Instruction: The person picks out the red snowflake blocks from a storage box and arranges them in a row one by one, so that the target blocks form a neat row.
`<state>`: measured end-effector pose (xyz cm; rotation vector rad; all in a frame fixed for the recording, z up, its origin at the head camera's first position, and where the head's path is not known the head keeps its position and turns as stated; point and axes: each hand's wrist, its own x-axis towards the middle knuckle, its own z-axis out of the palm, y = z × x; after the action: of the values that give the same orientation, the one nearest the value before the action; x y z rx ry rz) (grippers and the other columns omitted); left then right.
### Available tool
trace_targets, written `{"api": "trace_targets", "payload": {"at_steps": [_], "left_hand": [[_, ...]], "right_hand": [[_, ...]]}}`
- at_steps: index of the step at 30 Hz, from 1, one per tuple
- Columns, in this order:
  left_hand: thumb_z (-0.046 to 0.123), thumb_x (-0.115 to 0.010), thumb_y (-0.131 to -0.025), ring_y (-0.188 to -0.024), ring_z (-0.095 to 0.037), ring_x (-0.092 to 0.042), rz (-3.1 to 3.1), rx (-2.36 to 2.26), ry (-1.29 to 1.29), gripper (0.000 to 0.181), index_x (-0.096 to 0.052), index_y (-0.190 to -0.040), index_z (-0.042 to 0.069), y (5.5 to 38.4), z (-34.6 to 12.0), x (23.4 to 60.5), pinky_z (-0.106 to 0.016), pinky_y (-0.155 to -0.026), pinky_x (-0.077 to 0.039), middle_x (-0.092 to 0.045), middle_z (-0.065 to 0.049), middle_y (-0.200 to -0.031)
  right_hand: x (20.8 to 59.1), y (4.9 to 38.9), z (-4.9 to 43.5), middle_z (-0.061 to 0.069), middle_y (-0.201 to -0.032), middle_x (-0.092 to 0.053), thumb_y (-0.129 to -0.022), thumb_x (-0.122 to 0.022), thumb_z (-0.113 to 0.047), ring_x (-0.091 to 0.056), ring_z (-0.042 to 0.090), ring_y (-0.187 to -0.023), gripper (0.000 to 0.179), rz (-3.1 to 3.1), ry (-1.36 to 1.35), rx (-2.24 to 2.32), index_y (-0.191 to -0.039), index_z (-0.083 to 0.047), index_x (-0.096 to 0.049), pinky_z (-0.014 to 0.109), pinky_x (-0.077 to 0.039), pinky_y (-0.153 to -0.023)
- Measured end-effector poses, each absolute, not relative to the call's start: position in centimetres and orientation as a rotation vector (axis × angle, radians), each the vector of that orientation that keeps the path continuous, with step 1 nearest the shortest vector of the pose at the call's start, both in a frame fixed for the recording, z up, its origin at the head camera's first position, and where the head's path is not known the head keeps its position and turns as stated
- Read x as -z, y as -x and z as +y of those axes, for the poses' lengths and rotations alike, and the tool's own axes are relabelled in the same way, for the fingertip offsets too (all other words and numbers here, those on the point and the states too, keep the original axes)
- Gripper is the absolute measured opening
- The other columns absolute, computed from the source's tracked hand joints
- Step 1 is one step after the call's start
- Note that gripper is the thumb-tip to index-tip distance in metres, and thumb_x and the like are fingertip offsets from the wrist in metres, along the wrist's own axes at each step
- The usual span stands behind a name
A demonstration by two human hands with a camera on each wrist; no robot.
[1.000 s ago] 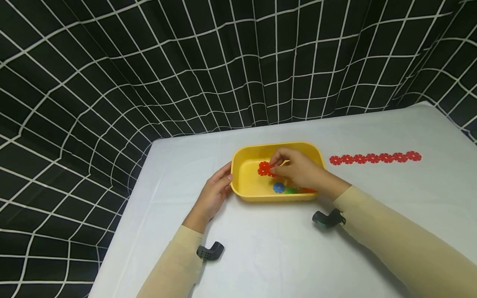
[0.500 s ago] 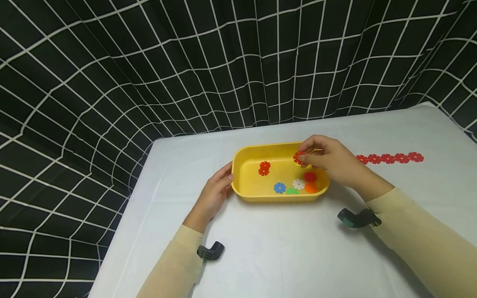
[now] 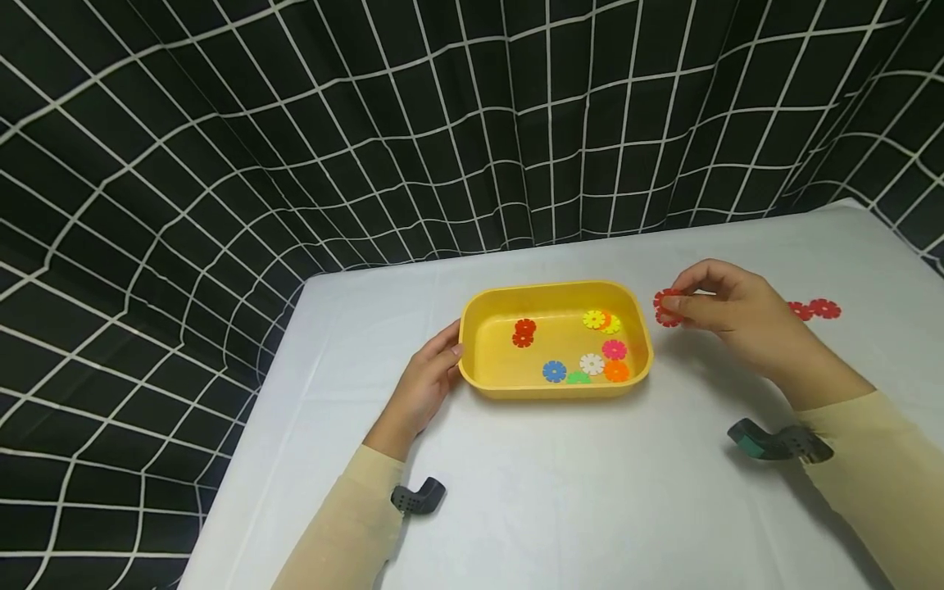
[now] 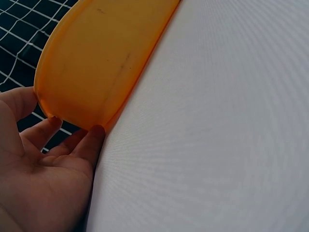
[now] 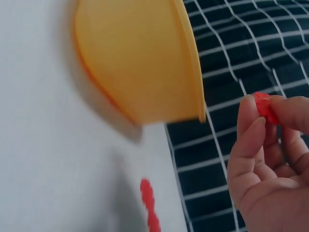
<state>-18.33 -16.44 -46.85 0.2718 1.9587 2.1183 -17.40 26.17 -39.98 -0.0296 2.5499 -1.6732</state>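
My left hand (image 3: 431, 373) holds the left end of a yellow plastic tub (image 3: 483, 365); in the left wrist view its thumb and fingertips sit against the tub's (image 4: 104, 53) rim and outer wall. Off the tub's right end, my right hand (image 3: 745, 328) pinches a red flower-shaped notched disc (image 5: 264, 107) between thumb and fingers. A row of red discs (image 3: 824, 309) lies on the table to the right, its middle hidden behind that hand. Whether the row's left end lies beneath the pinched disc, I cannot tell.
Inside the tub are overlapping red discs (image 3: 524, 333), yellow discs (image 3: 593, 319), and blue (image 3: 555, 371), white (image 3: 592, 364), pink (image 3: 614, 350), orange (image 3: 616, 371) and green (image 3: 578, 378) ones. The white-covered table (image 3: 553, 492) ends at a dark gridded curtain (image 3: 472, 131).
My right hand has lifted a red disc out of the tub and carried it right, past the rim to the row. The left hand and the tub have stayed in place.
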Motion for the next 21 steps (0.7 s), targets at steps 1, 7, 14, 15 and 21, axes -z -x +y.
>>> {"api": "trace_targets", "payload": {"at_steps": [1, 7, 14, 15, 21], "left_hand": [[0.015, -0.052, -0.115, -0.154, -0.017, -0.039, 1.959, -2.118, -0.271, 0.051, -0.047, -0.165, 0.008, 18.3, -16.4, 46.9, -0.038, -0.124, -0.036, -0.046, -0.002, -0.167], [0.015, -0.053, -0.115, -0.153, -0.016, -0.04, 1.953, -2.122, -0.266, 0.05, -0.048, -0.165, 0.009, 18.3, -16.4, 46.8, -0.037, -0.123, -0.037, -0.047, -0.001, -0.167], [0.016, -0.054, -0.115, -0.152, -0.018, -0.042, 1.947, -2.127, -0.255, 0.051, -0.047, -0.165, 0.008, 18.4, -16.4, 46.9, -0.039, -0.122, -0.038, -0.047, -0.002, -0.166], [0.017, -0.054, -0.115, -0.153, -0.019, -0.042, 1.946, -2.128, -0.256, 0.052, -0.047, -0.165, 0.008, 18.4, -16.4, 46.9, -0.039, -0.122, -0.038, -0.047, -0.003, -0.167], [0.016, -0.054, -0.115, -0.152, -0.019, -0.043, 1.948, -2.13, -0.263, 0.052, -0.046, -0.165, 0.008, 18.4, -16.5, 47.0, -0.04, -0.122, -0.039, -0.047, -0.003, -0.167]], "right_hand": [[40.1, 17.3, 26.7, 0.001, -0.115, -0.074, -0.108, -0.072, -0.032, -0.071, 0.016, -0.102, 0.036, 2.545, 0.013, 1.688, -0.132, -0.007, -0.06, 0.025, -0.062, -0.086], [40.8, 17.1, 30.1, -0.01, -0.109, -0.074, -0.107, -0.073, -0.029, -0.07, 0.014, -0.097, 0.037, 2.537, -0.075, 1.77, -0.132, -0.006, -0.059, 0.022, -0.061, -0.081], [42.0, 17.1, 33.8, -0.005, -0.112, -0.074, -0.106, -0.074, -0.013, -0.072, 0.012, -0.097, 0.025, 2.351, -0.094, 2.148, -0.129, -0.007, -0.066, 0.018, -0.06, -0.08], [42.2, 17.2, 34.3, -0.003, -0.112, -0.075, -0.106, -0.074, -0.01, -0.072, 0.012, -0.098, 0.024, 2.297, -0.091, 2.221, -0.128, -0.006, -0.067, 0.018, -0.06, -0.08], [43.4, 17.4, 36.5, -0.011, -0.115, -0.072, -0.107, -0.072, -0.016, -0.067, 0.007, -0.098, 0.025, 2.367, -0.213, 2.191, -0.132, -0.016, -0.072, 0.014, -0.057, -0.078]]}}
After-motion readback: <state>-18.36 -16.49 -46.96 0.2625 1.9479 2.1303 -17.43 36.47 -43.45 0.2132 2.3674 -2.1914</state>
